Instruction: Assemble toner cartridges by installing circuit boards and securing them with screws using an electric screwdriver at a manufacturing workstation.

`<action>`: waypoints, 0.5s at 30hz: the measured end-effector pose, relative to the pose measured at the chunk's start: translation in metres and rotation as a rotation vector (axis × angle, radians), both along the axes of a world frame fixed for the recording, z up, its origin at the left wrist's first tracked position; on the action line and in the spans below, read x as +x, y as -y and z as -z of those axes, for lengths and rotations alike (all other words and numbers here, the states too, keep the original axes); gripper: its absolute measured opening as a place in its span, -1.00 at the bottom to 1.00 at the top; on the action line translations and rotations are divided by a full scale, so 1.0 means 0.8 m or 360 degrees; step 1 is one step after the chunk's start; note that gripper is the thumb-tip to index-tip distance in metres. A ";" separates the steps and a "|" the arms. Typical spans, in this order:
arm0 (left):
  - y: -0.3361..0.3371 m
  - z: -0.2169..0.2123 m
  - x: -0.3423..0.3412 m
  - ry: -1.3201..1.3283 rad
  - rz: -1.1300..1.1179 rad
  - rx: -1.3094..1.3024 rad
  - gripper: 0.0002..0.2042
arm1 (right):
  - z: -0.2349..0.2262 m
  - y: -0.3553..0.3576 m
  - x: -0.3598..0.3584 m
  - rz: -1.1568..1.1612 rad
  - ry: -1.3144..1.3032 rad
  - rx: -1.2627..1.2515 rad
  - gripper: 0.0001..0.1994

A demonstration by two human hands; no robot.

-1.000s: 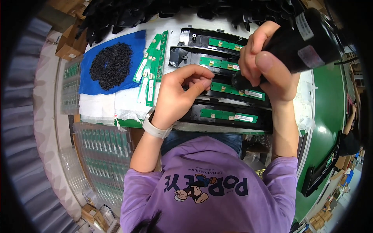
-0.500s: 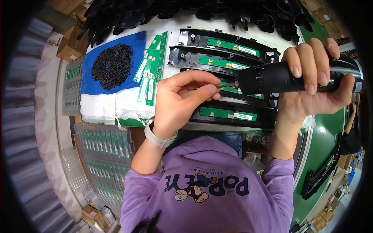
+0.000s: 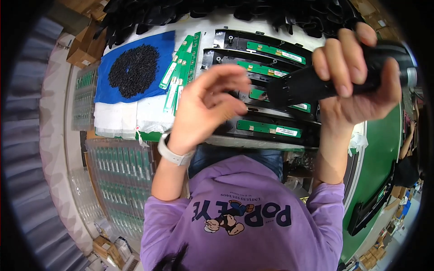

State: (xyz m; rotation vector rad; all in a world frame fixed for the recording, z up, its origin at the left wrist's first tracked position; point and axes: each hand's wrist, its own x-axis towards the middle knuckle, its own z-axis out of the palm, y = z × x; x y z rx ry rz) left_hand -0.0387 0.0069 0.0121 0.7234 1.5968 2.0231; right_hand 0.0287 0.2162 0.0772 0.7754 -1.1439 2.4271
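Note:
My right hand [image 3: 350, 79] is wrapped round a black electric screwdriver [image 3: 296, 86], its nose pointing left over the table. Just left of that nose is my left hand [image 3: 201, 106], slightly blurred, its thumb and fingers apart and nothing visible between them. Beneath both hands lie several curved black plastic housings [image 3: 233, 39] in a stack of rows. Each visible one carries a narrow green circuit board [image 3: 266, 127] with a white label. The screwdriver and my fingers hide part of the middle rows.
A heap of tiny black screws [image 3: 133, 72] lies on a blue cloth [image 3: 166, 47] at the left. Loose green circuit boards [image 3: 169, 74] lie beside it. Black parts [image 3: 226, 11] crowd the far edge. Clear trays of boards [image 3: 120, 167] stand low left; another person [image 3: 407, 167] is far right.
My left hand's thumb and fingers have parted and drawn back left from the screwdriver's tip, where they were pinched. The screwdriver in my right hand has shifted slightly left.

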 end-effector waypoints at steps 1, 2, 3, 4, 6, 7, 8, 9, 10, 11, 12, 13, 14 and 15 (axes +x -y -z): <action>0.000 -0.006 -0.008 -0.0231 -0.0185 -0.0013 -0.71 | 0.000 0.001 -0.001 0.0129 0.0052 0.0180 -0.61; 0.011 -0.012 -0.028 -0.0631 -0.0446 -0.0431 -0.66 | 0.002 0.002 -0.002 0.0259 0.0106 0.0359 -0.62; 0.023 -0.006 -0.052 -0.1051 -0.0742 -0.0616 -0.65 | 0.007 0.004 -0.007 0.0334 0.0102 0.0517 -0.61; 0.034 -0.001 -0.076 -0.1316 -0.0984 -0.0783 -0.58 | 0.013 0.010 -0.010 0.0431 0.0121 0.0590 -0.63; 0.070 0.003 -0.113 -0.1730 -0.1375 -0.1293 -0.47 | 0.019 0.019 -0.017 0.0332 0.0116 0.0618 -0.64; 0.087 0.011 -0.129 -0.1756 -0.1426 -0.1556 -0.49 | 0.022 0.024 -0.021 0.0339 0.0117 0.0608 -0.66; 0.102 0.020 -0.141 -0.1773 -0.1468 -0.1820 -0.51 | 0.025 0.026 -0.023 0.0327 0.0120 0.0608 -0.66; 0.111 0.023 -0.151 -0.1770 -0.1467 -0.1821 -0.51 | 0.026 0.027 -0.024 0.0338 0.0133 0.0613 -0.66; 0.119 0.025 -0.158 -0.1709 -0.1345 -0.2009 -0.57 | 0.027 0.028 -0.025 0.0348 0.0147 0.0619 -0.66; 0.124 0.028 -0.162 -0.1642 -0.1217 -0.2191 -0.63 | 0.026 0.029 -0.025 0.0346 0.0151 0.0621 -0.66; 0.123 0.029 -0.164 -0.1637 -0.1213 -0.2190 -0.63 | 0.026 0.029 -0.025 0.0369 0.0166 0.0620 -0.66; 0.122 0.027 -0.164 -0.1610 -0.1178 -0.2173 -0.70 | 0.026 0.030 -0.024 0.0392 0.0181 0.0620 -0.66; 0.122 0.027 -0.165 -0.1583 -0.1144 -0.2155 -0.76 | 0.026 0.032 -0.025 0.0392 0.0187 0.0623 -0.66; 0.120 0.026 -0.166 -0.1577 -0.1143 -0.2155 -0.76 | 0.024 0.033 -0.025 0.0420 0.0206 0.0664 -0.66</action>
